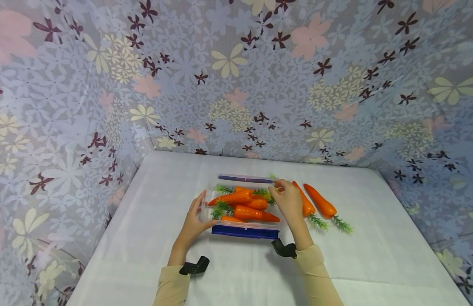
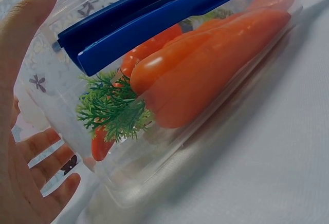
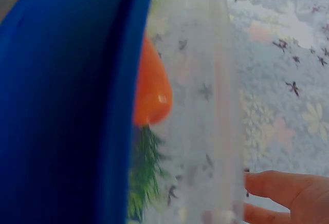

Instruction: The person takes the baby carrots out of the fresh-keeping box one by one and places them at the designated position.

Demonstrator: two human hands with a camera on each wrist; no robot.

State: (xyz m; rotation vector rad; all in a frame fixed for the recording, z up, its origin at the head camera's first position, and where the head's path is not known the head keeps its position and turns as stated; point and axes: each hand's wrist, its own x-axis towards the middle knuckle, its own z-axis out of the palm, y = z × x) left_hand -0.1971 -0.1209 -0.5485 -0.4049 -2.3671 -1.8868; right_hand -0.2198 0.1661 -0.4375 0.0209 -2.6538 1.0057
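A clear plastic container [image 1: 255,224] with blue latch flaps [image 1: 245,231] along its long sides stands on the white-covered table. Inside lie several orange carrots [image 1: 255,213] with feathery green tops. At the container's left end is my left hand [image 1: 192,223], its thumb by the near corner and its fingers spread along the end wall. My right hand [image 1: 291,204] is at the far right corner, fingers slightly bent beside the far flap [image 1: 245,179]. In the right wrist view, its fingers [image 3: 272,185] reach to the clear wall. Neither hand holds a carrot.
To the right of the container, two carrots lie on the table, one [image 1: 306,205] close to my right hand and another [image 1: 323,204] farther right. A flowered cloth [image 1: 236,106] hangs behind and at both sides of the white table [image 1: 374,255].
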